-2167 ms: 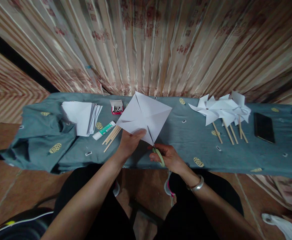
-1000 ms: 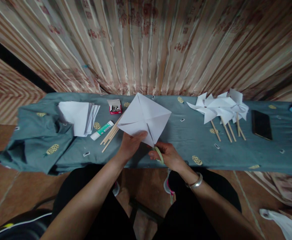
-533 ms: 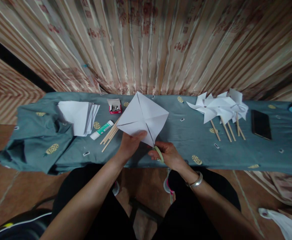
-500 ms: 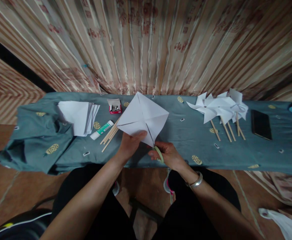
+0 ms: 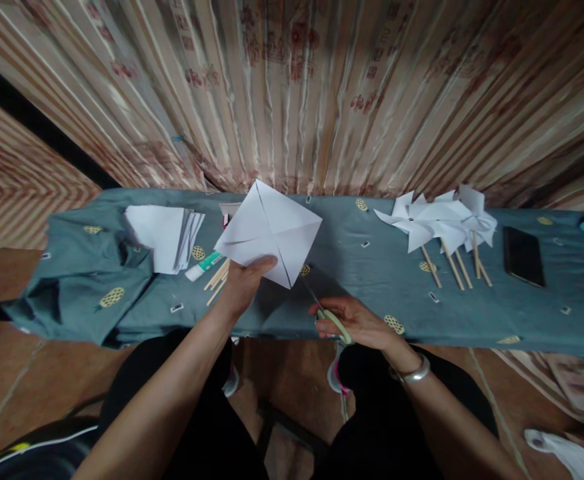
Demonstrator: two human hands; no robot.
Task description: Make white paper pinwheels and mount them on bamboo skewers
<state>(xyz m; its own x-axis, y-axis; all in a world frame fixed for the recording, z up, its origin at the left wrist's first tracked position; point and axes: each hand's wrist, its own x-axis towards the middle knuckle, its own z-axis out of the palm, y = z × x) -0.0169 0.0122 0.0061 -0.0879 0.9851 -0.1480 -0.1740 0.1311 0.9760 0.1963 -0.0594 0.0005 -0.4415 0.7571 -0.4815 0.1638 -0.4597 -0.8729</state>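
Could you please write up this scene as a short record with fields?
Left hand: holds creased paper square
Right hand: holds green-handled scissors, blades outside the square's edge
To the left: paper stack, glue stick, wooden sticks
Partly covered: red box
To the right: white pinwheels, black phone
Surface: grey-green cloth, pineapple print

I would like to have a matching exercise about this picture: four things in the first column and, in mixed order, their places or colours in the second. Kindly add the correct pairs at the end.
Things
1. paper square
2. scissors
3. glue stick
4. phone

Places or colours
A. to the right of the pinwheels
B. held in the left hand
C. white and green
D. held in the right hand

Right pairs: 1-B, 2-D, 3-C, 4-A
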